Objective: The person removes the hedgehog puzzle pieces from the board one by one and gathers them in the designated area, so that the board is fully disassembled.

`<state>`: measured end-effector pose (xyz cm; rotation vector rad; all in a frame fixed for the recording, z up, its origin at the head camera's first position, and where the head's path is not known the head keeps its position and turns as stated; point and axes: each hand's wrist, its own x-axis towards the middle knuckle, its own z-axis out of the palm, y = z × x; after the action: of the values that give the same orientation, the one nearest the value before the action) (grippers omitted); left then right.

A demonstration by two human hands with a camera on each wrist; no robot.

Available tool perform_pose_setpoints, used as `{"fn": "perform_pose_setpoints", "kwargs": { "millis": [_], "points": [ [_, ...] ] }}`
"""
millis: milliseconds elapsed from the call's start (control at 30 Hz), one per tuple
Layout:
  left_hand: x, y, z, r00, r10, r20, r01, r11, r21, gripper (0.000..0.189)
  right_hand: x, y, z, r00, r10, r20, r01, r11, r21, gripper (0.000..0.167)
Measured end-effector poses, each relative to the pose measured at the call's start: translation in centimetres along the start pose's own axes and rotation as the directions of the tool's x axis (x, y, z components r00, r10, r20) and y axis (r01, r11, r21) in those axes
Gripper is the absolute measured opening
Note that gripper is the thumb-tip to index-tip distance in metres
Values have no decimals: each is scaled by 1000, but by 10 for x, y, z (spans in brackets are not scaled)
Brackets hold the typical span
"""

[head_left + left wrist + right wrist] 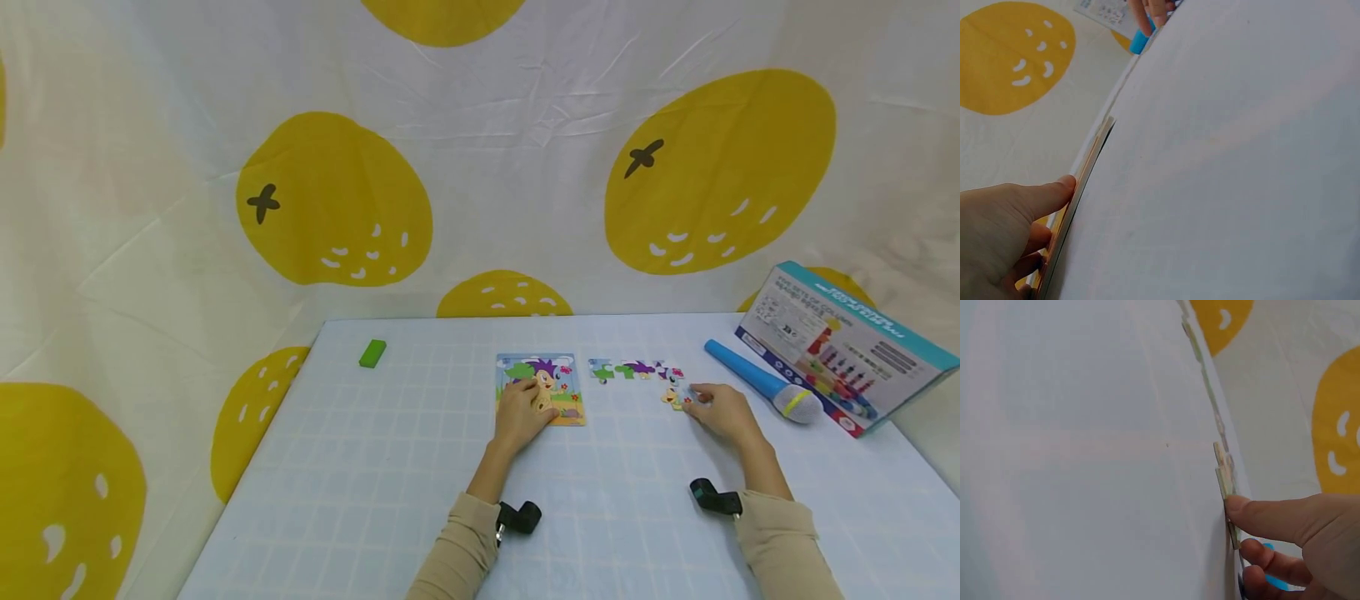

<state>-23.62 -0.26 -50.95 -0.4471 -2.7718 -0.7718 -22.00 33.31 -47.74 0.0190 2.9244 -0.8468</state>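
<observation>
A square puzzle board (573,386) lies flat, printed with a purple-haired cartoon figure, a green tree and flowers. My left hand (517,414) rests on its lower left part, covering some of the picture. In the left wrist view the thumb (1057,195) presses on the board (1079,187), seen edge-on. To the right, a row of joined puzzle pieces (624,369) stretches toward my right hand (723,410). Below the row's right end, my thumb and fingers pinch a small puzzle piece (686,397) beside another piece (669,399). The right wrist view shows the thumb (1239,509) on that piece.
A blue toy microphone (753,375) lies right of my right hand. Behind it leans a large printed box (843,350). A green block (372,353) sits at the far left of the table (337,492), and a fabric backdrop hangs behind.
</observation>
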Motion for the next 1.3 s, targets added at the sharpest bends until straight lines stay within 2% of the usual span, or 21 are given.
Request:
{"fn": "perform_pose_setpoints", "kwargs": {
  "millis": [167, 400, 833, 1167, 1300],
  "points": [
    [0, 0, 0, 1000, 2, -3, -2, 1000, -8, 54, 1, 2, -1, 999, -28, 32, 29, 1000, -13, 52],
    [0, -1, 1, 1000, 4, -6, -4, 1000, 4, 53, 4, 2, 1, 998, -56, 1, 56, 998, -12, 45],
    [0, -3, 2, 999, 27, -19, -26, 1000, 12, 53, 11, 7, 5, 998, -44, -34, 45, 999, 21, 44],
    [1, -1, -1, 1000, 21, -5, -21, 1000, 12, 53, 12, 9, 7, 999, -30, -44, 31, 999, 24, 44],
    [0, -1, -2, 999, 33, -26, -32, 998, 54, 51, 12, 9, 9, 997, -37, -63, 39, 999, 19, 44]
  ]
}}
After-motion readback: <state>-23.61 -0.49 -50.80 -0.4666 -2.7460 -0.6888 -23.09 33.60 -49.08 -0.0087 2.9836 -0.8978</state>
